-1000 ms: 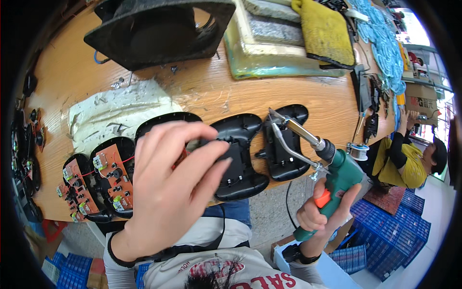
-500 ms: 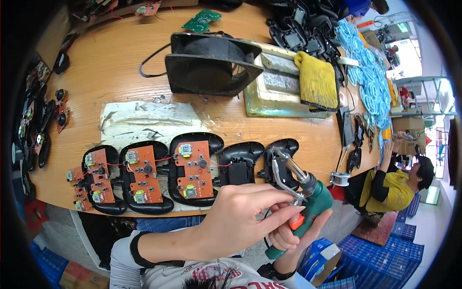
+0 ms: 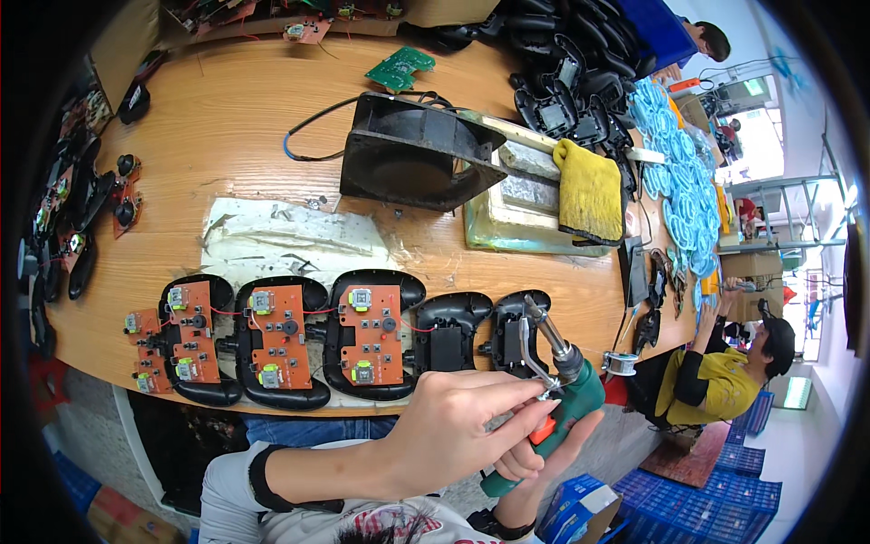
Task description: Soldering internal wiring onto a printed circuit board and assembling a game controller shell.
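My right hand [image 3: 523, 461] grips the green handle of a soldering gun [image 3: 578, 399] with a red-orange trigger. Its metal barrel points up and to the left, above the table's near edge. Beside the barrel runs a thin bent metal guide tube. My left hand [image 3: 462, 422] pinches the small metal fitting at the base of that tube; any wire between the fingertips is too small to make out. Just beyond the tip lies a black controller shell half [image 3: 519, 335]. Another shell half [image 3: 446, 334] sits to its left, then several shells with orange circuit boards [image 3: 372, 337] joined by red wires.
A solder spool [image 3: 621, 364] stands right of the gun. Farther back are a black fan [image 3: 421, 152], a tray-like box [image 3: 480, 227] with a yellow cloth [image 3: 589, 192], and a green circuit board [image 3: 399, 69]. Light-blue cables [image 3: 691, 213] are heaped at the right, near a co-worker in yellow [image 3: 736, 385].
The whole view has shifted slightly, with the tabletop things lower in it. My hands keep the same hold on the soldering gun, the left still pinching at its fitting.
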The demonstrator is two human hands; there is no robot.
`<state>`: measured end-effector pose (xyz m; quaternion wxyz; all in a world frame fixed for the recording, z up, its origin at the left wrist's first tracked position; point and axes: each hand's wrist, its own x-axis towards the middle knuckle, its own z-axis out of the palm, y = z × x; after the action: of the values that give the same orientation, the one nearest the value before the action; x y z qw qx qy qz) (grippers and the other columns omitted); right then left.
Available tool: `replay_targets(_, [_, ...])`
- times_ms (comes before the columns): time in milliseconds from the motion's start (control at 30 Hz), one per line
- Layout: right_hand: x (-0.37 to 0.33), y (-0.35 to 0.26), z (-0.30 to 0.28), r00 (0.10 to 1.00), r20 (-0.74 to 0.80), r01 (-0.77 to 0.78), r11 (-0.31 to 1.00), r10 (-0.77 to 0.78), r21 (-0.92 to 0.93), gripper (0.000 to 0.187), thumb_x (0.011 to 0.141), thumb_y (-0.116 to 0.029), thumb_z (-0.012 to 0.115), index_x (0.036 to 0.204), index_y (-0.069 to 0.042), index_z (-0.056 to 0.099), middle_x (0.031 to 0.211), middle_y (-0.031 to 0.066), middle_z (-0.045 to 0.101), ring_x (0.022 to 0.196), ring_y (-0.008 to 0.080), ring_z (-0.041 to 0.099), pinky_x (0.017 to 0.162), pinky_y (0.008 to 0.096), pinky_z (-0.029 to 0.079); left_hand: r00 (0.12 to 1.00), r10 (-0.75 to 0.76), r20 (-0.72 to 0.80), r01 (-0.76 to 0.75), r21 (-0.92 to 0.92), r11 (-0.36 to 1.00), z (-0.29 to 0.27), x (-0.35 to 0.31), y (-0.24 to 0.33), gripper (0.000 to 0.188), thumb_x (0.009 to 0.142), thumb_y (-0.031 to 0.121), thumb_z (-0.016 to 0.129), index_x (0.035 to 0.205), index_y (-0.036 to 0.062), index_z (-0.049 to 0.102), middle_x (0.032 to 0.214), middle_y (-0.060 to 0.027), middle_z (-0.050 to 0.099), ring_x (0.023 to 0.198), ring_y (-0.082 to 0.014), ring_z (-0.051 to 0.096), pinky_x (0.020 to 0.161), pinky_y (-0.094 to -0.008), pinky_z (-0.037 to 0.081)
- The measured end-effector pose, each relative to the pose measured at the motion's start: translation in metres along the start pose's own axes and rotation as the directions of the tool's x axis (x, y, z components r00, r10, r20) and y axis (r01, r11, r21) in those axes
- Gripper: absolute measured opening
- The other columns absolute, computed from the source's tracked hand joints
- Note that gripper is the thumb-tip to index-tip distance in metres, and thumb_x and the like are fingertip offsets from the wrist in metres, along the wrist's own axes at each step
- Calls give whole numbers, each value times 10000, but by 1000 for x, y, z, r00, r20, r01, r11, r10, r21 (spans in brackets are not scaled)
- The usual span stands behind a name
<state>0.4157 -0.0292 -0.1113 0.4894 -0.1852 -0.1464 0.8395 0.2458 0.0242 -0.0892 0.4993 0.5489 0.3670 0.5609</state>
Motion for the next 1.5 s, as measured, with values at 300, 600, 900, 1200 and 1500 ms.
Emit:
replay_targets(300, [4, 5, 2, 994, -105, 14, 1000, -12, 21, 824, 744, -787, 303, 1005, -23, 471, 442, -49, 344, 314, 42, 300, 313, 188, 254, 999, 12, -31, -12, -4, 1000, -2, 1, -3, 143, 716, 16, 689, 830, -63, 655, 735, -144, 655, 632, -204, 647, 566, -263, 511])
replay_targets(600, [5, 6, 3, 995, -95, 11, 998, -5, 65, 813, 756, -776, 302, 989, -16, 471, 447, -49, 343, 318, 36, 297, 322, 193, 252, 1000, -3, -31, 2, -23, 1000, -3, 1, -5, 136, 715, -1, 680, 834, -62, 656, 742, -145, 658, 644, -211, 648, 572, -265, 509])
replay_targets(900, [0, 9, -5, 994, -103, 37, 998, -31, 55, 1163, 692, -828, 328, 1302, 153, 192, 445, -34, 320, 325, 55, 267, 318, 187, 238, 998, -57, -3, 57, -25, 998, -6, 1, -4, 138, 722, 6, 678, 842, -60, 659, 746, -141, 662, 638, -184, 649, 566, -253, 512])
replay_targets(1200, [4, 12, -5, 992, -83, 96, 994, -100, -46, 893, 678, -848, 293, 1014, -33, 437, 436, -34, 338, 314, 57, 273, 308, 200, 227, 997, -73, -26, 72, -3, 997, -5, 3, -4, 121, 719, 4, 678, 822, -56, 659, 731, -140, 660, 617, -180, 647, 541, -249, 503])
replay_targets(1500, [6, 11, -2, 992, -66, 100, 982, -112, -162, 842, 696, -837, 277, 995, -77, 483, 421, -35, 328, 300, 52, 258, 294, 192, 226, 997, -78, -18, 77, -40, 996, -6, 3, -3, 122, 705, 5, 693, 812, -48, 668, 711, -135, 660, 598, -172, 645, 519, -245, 499])
